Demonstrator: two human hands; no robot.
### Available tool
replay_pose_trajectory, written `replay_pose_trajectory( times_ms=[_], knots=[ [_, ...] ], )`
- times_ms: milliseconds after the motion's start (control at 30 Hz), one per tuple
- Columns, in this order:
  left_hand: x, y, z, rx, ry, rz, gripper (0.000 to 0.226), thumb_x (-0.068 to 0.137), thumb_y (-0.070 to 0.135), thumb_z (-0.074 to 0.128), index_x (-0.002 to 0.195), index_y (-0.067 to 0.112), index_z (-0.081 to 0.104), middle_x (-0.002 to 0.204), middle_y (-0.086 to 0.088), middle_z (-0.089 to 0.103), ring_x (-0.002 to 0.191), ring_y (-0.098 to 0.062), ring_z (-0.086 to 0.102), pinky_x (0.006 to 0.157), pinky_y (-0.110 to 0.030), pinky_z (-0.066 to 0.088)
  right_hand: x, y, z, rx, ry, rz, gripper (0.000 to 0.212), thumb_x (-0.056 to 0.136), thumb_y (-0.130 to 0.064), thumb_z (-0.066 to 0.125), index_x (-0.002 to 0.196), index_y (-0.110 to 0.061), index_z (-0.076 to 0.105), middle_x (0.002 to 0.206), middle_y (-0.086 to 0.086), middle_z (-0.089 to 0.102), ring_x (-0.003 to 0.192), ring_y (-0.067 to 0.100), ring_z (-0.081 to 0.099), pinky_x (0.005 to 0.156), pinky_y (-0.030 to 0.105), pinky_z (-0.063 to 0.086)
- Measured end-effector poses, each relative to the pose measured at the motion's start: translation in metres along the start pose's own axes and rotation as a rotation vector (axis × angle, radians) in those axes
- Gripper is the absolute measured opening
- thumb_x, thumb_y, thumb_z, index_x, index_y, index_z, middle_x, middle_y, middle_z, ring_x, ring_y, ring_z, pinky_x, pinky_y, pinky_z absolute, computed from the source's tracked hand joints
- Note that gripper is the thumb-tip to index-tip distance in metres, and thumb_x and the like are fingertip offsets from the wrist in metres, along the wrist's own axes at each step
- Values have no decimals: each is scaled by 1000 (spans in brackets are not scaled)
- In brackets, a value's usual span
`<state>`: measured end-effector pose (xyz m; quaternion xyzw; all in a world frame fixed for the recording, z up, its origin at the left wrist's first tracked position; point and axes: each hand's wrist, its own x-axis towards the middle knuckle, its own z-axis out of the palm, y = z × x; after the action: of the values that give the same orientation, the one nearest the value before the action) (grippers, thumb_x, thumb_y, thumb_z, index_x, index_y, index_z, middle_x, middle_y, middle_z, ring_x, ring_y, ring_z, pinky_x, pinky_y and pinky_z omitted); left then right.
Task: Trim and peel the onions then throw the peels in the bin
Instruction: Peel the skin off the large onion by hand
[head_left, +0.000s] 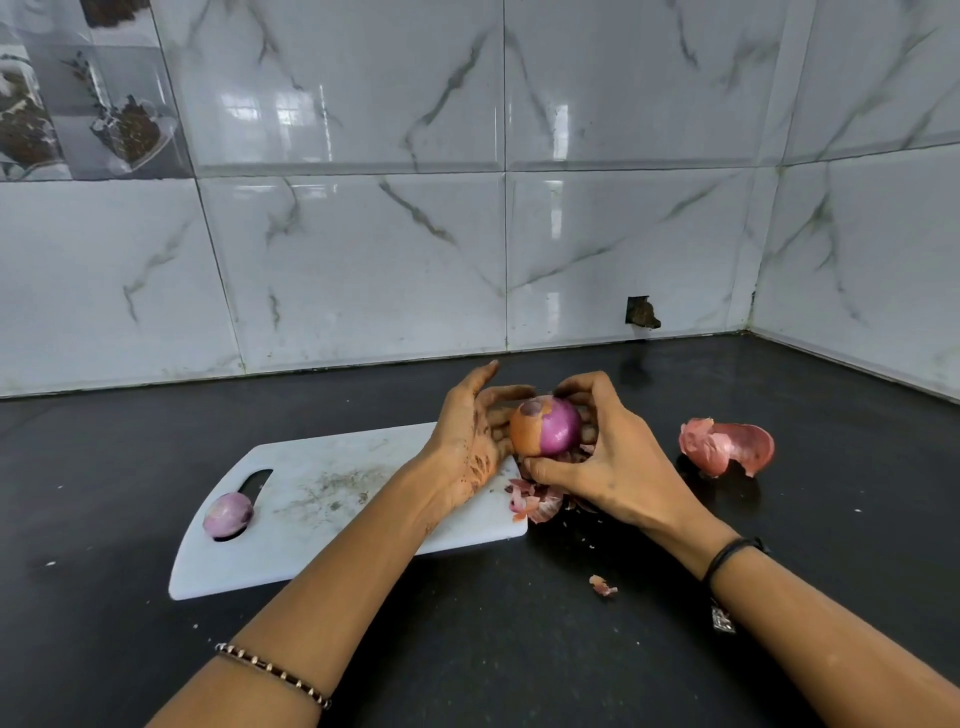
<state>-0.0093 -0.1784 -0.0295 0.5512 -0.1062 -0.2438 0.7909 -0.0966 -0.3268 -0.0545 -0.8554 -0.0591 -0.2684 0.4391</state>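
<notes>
Onion (550, 428), round and smooth, held between both hands just above the right end of the board. Glossy purple flesh bare on the side toward the right hand; dry, papery orange-brown skin clinging on the side toward the left hand; flat trimmed end turned upward.

Left hand (467, 431): palm against the skinned side, fingers curled round the back of the bulb, one finger lifted straight; dark specks and smears across its back. Right hand (608, 457): fingers arched over the top and far side, thumb tucked under the bulb, pressing at the lower edge of the skin. Beaded bracelet (270, 670) on the left forearm, black cord (727, 556) on the right wrist.

Directly beneath the hands, a loose heap of peels (540, 499), thin, curled, pink and brown, spilling off the board's corner. Right of the right hand, a large cupped shell of peel (727, 447), pink and brittle. Below the right wrist, one small scrap (602, 584).

Under and left of the left forearm, a white plastic cutting board (337, 519), rounded corners, slotted handle, scuffed with grey marks. Far left of the left hand, beside that slot, a peeled onion (228, 514), pale purple, matte.

Black speckled stone countertop (519, 649) all around. Beyond the hands, glossy white marble-veined wall tiles (363, 260), meeting in a corner at the right, with a small broken hole (643, 312) low in one tile.
</notes>
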Motion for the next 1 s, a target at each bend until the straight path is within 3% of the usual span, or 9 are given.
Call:
replay_pose_trajectory(
  times_ms=[233, 400, 533, 600, 700, 767, 833, 933, 1000],
  knots=[
    [-13, -1, 6, 133, 34, 153, 40, 104, 34, 48, 90, 6, 74, 90, -9, 77, 88, -20, 70, 80, -33, 56, -3, -2, -3, 150, 7, 33, 80, 64, -18, 96, 129, -25, 50, 122, -8, 64, 110, 6, 67, 100, 31, 55],
    [-30, -1, 5, 234, 63, 197, 33, 103, 33, 53, 95, 10, 75, 94, -6, 78, 93, -19, 72, 75, -33, 59, -13, -12, -4, 122, 35, -36, 67, 66, -25, 96, 123, -26, 61, 116, -9, 68, 103, 4, 67, 90, 21, 56],
    [-44, -7, 7, 293, 78, 134, 34, 104, 40, 51, 108, 13, 71, 109, -15, 74, 100, -28, 73, 85, -47, 61, -17, -19, -2, -16, 33, -98, 65, 65, -49, 92, 121, -33, 63, 115, -13, 66, 106, 2, 61, 90, 15, 49],
    [-50, -9, 8, 258, 6, 72, 45, 103, 49, 49, 120, 10, 66, 106, -19, 75, 90, -31, 75, 77, -50, 63, -18, -22, -1, -6, 34, -115, 68, 66, -48, 92, 124, -32, 61, 118, -15, 65, 110, 1, 61, 92, 16, 50],
    [-50, -8, 9, 184, 0, 48, 53, 100, 56, 51, 121, 9, 65, 99, -21, 75, 76, -34, 71, 55, -39, 60, -17, -23, 0, 27, 0, -140, 71, 69, -34, 94, 131, -27, 58, 123, -18, 65, 116, -3, 60, 97, 13, 47],
    [-45, -8, 7, 104, 4, 55, 48, 97, 54, 58, 120, 13, 68, 109, -19, 75, 88, -33, 74, 66, -41, 62, -16, -22, 0, 26, -35, -153, 74, 71, -25, 93, 135, -27, 56, 127, -18, 64, 120, -2, 59, 103, 18, 47],
    [-41, -7, 5, 18, 4, 52, 36, 96, 45, 63, 114, 14, 70, 106, -14, 77, 92, -28, 76, 77, -43, 62, -15, -20, 2, 62, -68, -158, 76, 72, -17, 92, 138, -24, 55, 129, -16, 64, 123, -1, 59, 107, 23, 47],
    [-42, -4, 4, -167, -13, 7, 30, 96, 31, 63, 113, 6, 66, 98, -16, 74, 81, -26, 74, 70, -38, 62, -13, -17, 6, 131, -45, -151, 74, 71, -10, 92, 135, -21, 56, 130, -12, 66, 122, 1, 61, 108, 27, 48],
    [-43, -3, 5, -265, -21, 1, 30, 96, 27, 62, 117, 6, 61, 100, -19, 68, 79, -27, 69, 63, -34, 61, -13, -19, 6, 95, 28, -162, 66, 69, -17, 94, 126, -23, 62, 123, -15, 67, 111, 0, 64, 98, 24, 53]
  ],
)
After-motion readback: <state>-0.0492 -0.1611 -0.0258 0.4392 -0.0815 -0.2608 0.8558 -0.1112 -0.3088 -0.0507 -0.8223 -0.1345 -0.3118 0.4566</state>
